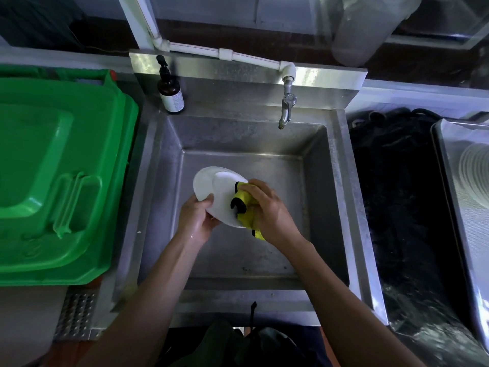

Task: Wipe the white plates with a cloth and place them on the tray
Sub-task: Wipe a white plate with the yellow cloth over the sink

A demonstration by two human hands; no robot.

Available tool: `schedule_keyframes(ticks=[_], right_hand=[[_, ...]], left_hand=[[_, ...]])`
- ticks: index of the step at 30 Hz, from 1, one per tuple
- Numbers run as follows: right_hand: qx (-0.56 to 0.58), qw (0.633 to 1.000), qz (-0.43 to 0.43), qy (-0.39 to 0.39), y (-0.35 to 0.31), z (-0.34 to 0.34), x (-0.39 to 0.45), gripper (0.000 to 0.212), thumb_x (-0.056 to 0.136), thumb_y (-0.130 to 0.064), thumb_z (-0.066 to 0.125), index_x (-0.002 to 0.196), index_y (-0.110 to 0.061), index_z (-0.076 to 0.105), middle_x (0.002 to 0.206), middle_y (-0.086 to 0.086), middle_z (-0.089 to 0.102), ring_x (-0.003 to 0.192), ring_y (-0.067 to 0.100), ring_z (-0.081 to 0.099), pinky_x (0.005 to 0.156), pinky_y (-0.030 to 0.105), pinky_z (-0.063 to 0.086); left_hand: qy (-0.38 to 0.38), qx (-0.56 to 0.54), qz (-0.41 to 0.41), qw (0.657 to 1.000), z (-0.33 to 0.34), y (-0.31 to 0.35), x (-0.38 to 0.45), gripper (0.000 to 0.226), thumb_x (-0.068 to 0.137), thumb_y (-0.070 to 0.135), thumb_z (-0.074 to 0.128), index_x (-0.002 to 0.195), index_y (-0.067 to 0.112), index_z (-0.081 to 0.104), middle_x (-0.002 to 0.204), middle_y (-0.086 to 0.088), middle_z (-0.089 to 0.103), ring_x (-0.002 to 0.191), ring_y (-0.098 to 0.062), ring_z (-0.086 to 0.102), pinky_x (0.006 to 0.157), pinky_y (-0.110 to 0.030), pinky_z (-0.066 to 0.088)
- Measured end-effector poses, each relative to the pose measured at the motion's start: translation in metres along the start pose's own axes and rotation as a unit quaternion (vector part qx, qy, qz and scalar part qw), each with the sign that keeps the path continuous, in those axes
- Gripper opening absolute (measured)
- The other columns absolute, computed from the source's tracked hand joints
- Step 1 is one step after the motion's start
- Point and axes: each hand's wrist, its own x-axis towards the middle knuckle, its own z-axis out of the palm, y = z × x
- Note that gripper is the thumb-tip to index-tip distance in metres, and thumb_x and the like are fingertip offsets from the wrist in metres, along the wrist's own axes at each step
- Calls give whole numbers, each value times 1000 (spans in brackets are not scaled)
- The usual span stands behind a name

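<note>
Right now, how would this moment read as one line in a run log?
step: wiping | left hand: holds white plate over sink | right hand: presses yellow cloth on plate | tray: plates stacked

Round white ceramic plate (217,192) at centre, yellow cloth with black trim (244,201) across it, bright green plastic bin lid (53,168) at left, dull grey steel sink (238,255), brown pump bottle with white label (170,94) upper left, white ridged plates (475,173) far right

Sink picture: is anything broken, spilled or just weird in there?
Nothing stands out. The left hand holds a white plate over the sink while the right hand rubs it with a yellow cloth. The plate looks whole.
</note>
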Motion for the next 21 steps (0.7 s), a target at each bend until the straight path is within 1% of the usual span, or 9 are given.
schedule_keyframes(ticks=[2, 3, 6, 7, 11, 13, 15, 17, 21], right_hand=[[15, 1000, 18, -1, -10, 0, 6, 56, 87, -35, 56, 141, -22, 53, 144, 0, 46, 126, 22, 47, 101, 34, 45], [11, 1000, 22, -12, -13, 1, 10, 56, 87, -33, 51, 143, -24, 51, 146, -1, 45, 128, 22, 46, 101, 33, 44], [-11, 997, 28, -68, -14, 9, 16, 63, 90, -5, 56, 148, -26, 45, 155, 0, 39, 138, 27, 40, 111, 38, 38], [-7, 997, 37, -70, -15, 10, 17, 65, 89, -4, 59, 149, -26, 44, 155, -1, 39, 139, 27, 39, 113, 39, 36], [42, 997, 63, -15, -17, 13, 10, 61, 90, -22, 63, 149, -29, 44, 154, -3, 44, 141, 19, 40, 116, 39, 32], [25, 997, 70, -12, -18, 15, 4, 58, 95, -46, 54, 150, -37, 41, 160, -9, 34, 151, 14, 23, 123, 47, 17], [31, 995, 90, -19, -19, 18, 1, 56, 95, -64, 37, 148, -46, 41, 164, -17, 23, 154, 10, 6, 121, 53, 0], [43, 993, 105, 7, -20, 22, 2, 52, 97, -63, 33, 143, -46, 50, 163, -15, 26, 154, 12, 7, 122, 58, 1], [7, 990, 117, 74, -19, 32, 2, 47, 95, -59, 44, 134, -39, 60, 159, -11, 36, 152, 18, 18, 118, 64, 12]], left_hand=[[-7, 6, 9, 1000, -1, -3, -3, 33, 99, 6, 55, 130, 13, 63, 122, -18, 70, 102, -35, 69, 70, -45, 62], [-12, 5, 13, 1000, -1, -5, -4, 32, 99, 7, 55, 130, 13, 64, 120, -17, 72, 103, -34, 69, 68, -43, 61], [-23, 10, 25, 999, -1, -7, -8, 33, 99, 7, 54, 129, 14, 66, 117, -13, 74, 103, -31, 71, 72, -44, 61], [-25, 11, 27, 999, -1, -7, -9, 33, 99, 7, 53, 128, 14, 67, 116, -13, 74, 103, -31, 71, 74, -47, 61], [-14, -23, 12, 1000, -1, -6, -12, 35, 101, 8, 48, 131, 11, 65, 121, -16, 72, 104, -32, 70, 71, -43, 62], [-20, -36, 10, 999, 1, -6, -14, 36, 102, 10, 46, 135, 10, 62, 123, -16, 70, 107, -32, 68, 71, -41, 61], [-32, -50, 14, 998, 5, -6, -17, 33, 103, 13, 47, 132, 11, 64, 120, -16, 71, 104, -30, 70, 73, -40, 61], [-40, -60, 18, 997, 10, -5, -19, 31, 103, 14, 49, 128, 11, 66, 118, -16, 72, 101, -29, 71, 72, -39, 61], [-36, -74, 14, 997, 16, -8, -21, 33, 102, 8, 47, 130, 9, 65, 120, -20, 69, 100, -31, 68, 69, -37, 61]])
